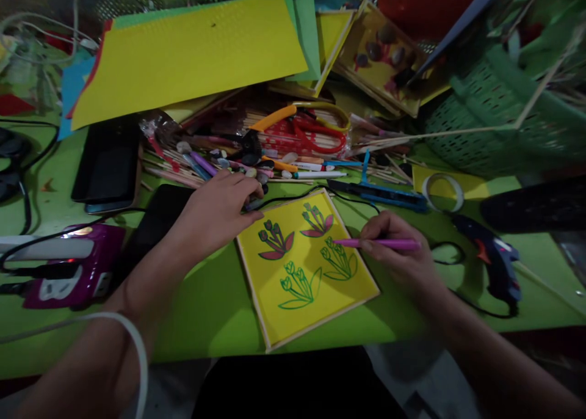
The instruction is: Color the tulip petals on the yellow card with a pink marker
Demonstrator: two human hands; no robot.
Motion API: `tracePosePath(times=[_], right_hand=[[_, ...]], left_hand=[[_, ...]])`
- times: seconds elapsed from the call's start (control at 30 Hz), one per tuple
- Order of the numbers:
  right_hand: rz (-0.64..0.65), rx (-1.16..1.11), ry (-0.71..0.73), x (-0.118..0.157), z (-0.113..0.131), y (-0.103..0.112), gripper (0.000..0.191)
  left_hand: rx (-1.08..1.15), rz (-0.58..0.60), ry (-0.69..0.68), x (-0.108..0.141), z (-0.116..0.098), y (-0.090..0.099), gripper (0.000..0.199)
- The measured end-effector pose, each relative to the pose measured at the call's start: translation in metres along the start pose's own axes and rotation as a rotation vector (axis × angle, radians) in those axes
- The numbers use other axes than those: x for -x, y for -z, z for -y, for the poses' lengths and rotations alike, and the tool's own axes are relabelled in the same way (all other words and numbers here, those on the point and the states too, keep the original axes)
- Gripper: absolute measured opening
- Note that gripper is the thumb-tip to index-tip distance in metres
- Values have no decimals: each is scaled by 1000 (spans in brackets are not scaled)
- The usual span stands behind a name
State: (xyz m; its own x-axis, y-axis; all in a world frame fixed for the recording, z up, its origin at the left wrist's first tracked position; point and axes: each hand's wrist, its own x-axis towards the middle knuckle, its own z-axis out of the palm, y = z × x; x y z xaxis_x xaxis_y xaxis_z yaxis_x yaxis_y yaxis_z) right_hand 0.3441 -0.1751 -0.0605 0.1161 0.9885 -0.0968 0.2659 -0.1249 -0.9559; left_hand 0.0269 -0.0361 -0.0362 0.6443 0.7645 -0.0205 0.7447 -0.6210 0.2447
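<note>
A yellow card (286,223) framed with thin sticks lies tilted on the green table. It bears four flower drawings in green outline; the upper two have pink-purple leaves, the lower two only outlines. Between thumb and fingers, my right hand (398,248) grips a pink-purple marker (394,244), its tip over the right-hand drawing (339,261). My left hand (224,208) rests beside the card's upper left corner, fingers bent down among pebbles (251,172) and pens, thumb apart from them. I see nothing held in it, though its fingertips are partly hidden.
Behind the card lie orange-and-red-handled scissors (320,129), sticks, pens and a blue cutter (389,194). A glue gun (494,260) and tape roll (442,193) are right, below a green basket (494,107). Phones (107,162) and a purple power strip (68,266) with cables stand left.
</note>
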Motion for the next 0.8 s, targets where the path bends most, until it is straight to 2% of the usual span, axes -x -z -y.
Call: tracePosePath(times=[0.33, 0.8], right_hand=[[20, 6, -9, 2, 1, 1, 21], [-19, -44, -31, 1, 5, -2, 27]], left_hand=[[-3, 33, 11, -2, 2, -1, 29], [-6, 7, -2, -2, 3, -2, 27]])
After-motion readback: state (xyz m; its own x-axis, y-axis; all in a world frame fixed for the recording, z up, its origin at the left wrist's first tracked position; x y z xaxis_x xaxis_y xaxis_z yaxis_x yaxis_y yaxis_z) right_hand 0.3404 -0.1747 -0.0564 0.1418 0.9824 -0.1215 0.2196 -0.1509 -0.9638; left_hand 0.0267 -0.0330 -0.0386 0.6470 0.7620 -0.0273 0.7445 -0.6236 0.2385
